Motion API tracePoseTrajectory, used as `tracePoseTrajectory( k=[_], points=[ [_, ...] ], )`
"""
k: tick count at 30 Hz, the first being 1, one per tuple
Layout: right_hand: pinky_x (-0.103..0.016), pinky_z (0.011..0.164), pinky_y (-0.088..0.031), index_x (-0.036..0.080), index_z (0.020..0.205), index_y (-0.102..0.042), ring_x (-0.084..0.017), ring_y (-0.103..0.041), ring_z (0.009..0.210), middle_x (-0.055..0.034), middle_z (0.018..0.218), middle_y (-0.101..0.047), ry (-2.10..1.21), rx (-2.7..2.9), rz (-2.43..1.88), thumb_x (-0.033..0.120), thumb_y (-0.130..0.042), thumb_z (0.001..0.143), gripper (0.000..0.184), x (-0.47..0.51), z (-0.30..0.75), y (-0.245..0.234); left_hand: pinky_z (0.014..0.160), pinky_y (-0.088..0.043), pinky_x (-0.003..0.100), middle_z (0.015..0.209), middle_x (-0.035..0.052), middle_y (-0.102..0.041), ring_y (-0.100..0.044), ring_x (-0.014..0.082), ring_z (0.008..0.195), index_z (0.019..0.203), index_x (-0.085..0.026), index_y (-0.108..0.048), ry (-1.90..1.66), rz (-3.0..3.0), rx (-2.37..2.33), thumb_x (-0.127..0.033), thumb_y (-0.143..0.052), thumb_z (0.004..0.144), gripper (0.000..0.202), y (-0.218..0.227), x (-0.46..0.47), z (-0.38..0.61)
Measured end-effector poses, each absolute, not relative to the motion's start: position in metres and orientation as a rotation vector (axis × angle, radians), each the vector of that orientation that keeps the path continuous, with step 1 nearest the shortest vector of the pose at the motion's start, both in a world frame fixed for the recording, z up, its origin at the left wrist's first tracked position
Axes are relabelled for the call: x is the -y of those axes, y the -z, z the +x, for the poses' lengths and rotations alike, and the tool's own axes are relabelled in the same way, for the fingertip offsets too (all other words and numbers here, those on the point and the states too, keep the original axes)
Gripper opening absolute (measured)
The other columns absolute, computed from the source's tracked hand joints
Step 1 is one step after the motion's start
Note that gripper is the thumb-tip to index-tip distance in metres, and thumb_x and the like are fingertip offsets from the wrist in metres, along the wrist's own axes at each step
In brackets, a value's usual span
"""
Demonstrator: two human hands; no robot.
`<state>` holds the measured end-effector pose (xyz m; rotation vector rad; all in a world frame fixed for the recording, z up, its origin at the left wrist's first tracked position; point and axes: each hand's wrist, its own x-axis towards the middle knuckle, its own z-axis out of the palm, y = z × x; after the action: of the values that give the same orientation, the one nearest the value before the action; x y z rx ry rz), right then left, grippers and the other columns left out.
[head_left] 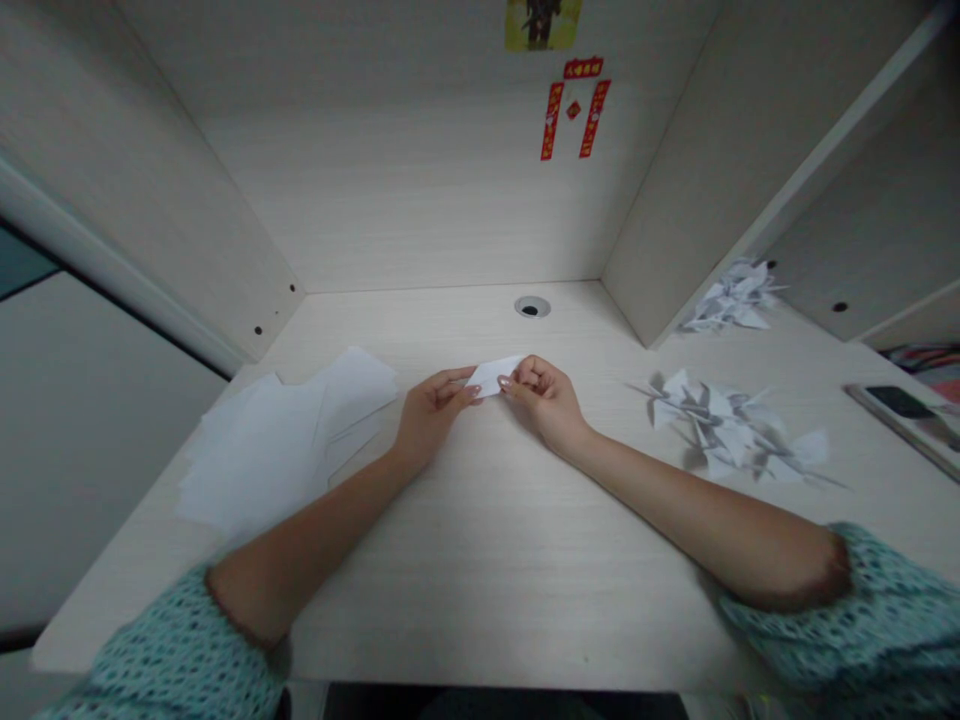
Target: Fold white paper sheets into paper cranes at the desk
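Note:
A small folded piece of white paper [491, 376] is held up between my two hands, above the middle of the pale wood-grain desk [465, 600]. My left hand [431, 415] pinches its left end, and my right hand [544, 400] grips its right end with curled fingers. Loose white paper sheets [262, 440] lie in an overlapping layer close to my left forearm. To the right of my right hand is a heap of folded paper cranes [720, 425], with the nearest about a hand's length away.
A second heap of folded paper [731, 298] lies against the right wall panel [705, 170]. A round cable grommet [532, 307] sits near the back edge. A phone [896, 402] rests on a flat item at the right. Red paper decorations [574, 110] hang on the back panel.

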<state>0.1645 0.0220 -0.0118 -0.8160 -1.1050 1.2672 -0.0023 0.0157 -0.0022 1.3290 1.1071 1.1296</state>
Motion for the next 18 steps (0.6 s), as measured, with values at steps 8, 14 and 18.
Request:
tracePoseTrajectory(
  k=[8, 14, 18],
  points=[
    [-0.024, 0.054, -0.028, 0.020, 0.063, -0.044, -0.009, -0.042, 0.055, 0.0055, 0.057, -0.048, -1.208, 1.116, -0.829, 0.034, -0.075, 0.066, 0.034, -0.0230, 0.1646, 0.0157, 0.074, -0.050, 0.029, 0.079, 0.0047, -0.076, -0.069, 0.0187, 0.076, 0.108, -0.018, -0.069, -1.105, 1.337, -1.217, -0.040, -0.075, 0.068, 0.046, -0.0021, -0.0146, -0.0031],
    [-0.025, 0.055, -0.030, 0.020, 0.063, -0.046, -0.010, -0.042, 0.056, 0.0053, 0.057, -0.046, -1.127, 1.153, -0.866, 0.034, -0.073, 0.068, 0.032, -0.0227, 0.1648, 0.0158, 0.070, -0.048, 0.027, 0.074, 0.0040, -0.075, -0.068, 0.0172, 0.071, 0.101, -0.018, -0.072, -1.088, 1.351, -1.286, -0.041, -0.076, 0.067, 0.042, -0.0036, -0.0140, -0.0022],
    [-0.025, 0.058, -0.032, 0.020, 0.063, -0.048, -0.010, -0.045, 0.058, 0.0046, 0.059, -0.049, -1.143, 1.135, -0.854, 0.031, -0.074, 0.068, 0.029, -0.0227, 0.1652, 0.0152, 0.068, -0.048, 0.027, 0.070, 0.0039, -0.073, -0.066, 0.0161, 0.066, 0.092, -0.016, -0.073, -1.112, 1.370, -1.284, -0.042, -0.076, 0.065, 0.038, -0.0021, -0.0152, -0.0027]
  ],
)
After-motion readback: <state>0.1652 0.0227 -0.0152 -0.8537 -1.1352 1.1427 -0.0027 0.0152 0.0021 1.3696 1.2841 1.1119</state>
